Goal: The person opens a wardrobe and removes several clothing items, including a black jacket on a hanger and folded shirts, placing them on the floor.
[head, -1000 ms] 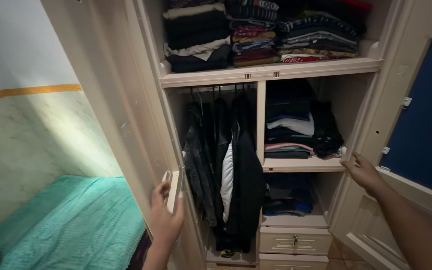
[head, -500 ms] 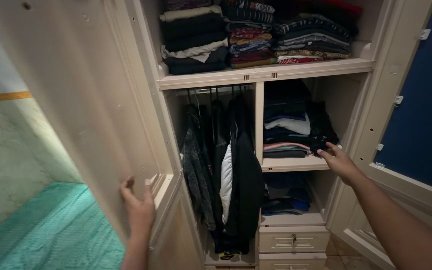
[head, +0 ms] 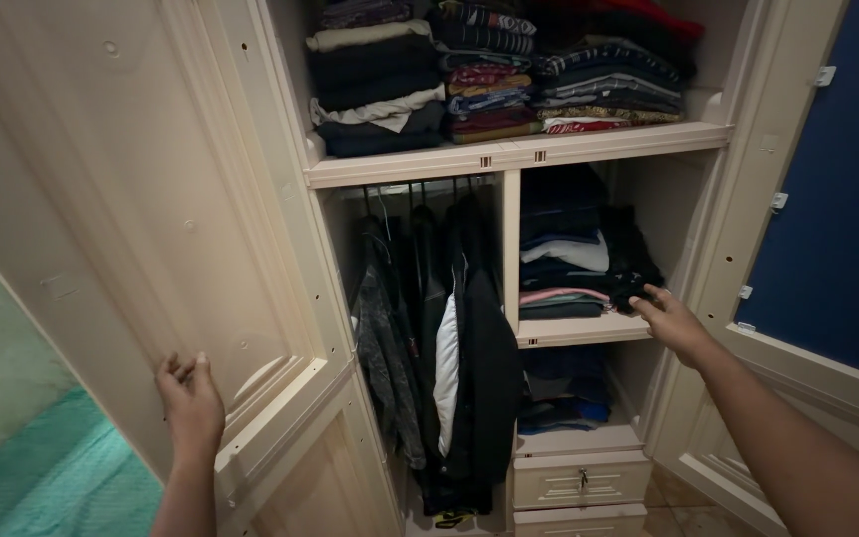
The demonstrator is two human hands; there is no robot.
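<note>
A cream wardrobe stands open before me. My left hand [head: 191, 403] grips the edge of its left door [head: 151, 239], which is swung wide. My right hand [head: 673, 323] reaches into the middle right compartment, fingers apart, touching a dark garment [head: 638, 261] at the edge of the shelf [head: 579, 330]. Beside that garment lies a stack of folded clothes [head: 561, 268]. Dark jackets [head: 449, 338] hang on a rail in the left compartment.
The top shelf [head: 509, 154] carries three piles of folded clothes. Below the middle shelf are more folded items [head: 564, 393] and two drawers [head: 579, 482]. The right door [head: 827, 219] with a blue panel stands open. A teal bedspread [head: 62, 477] shows at lower left.
The left door has swung further open, my left hand moving left with its edge. My right hand has gone from the right door frame into the middle shelf to the dark garment.
</note>
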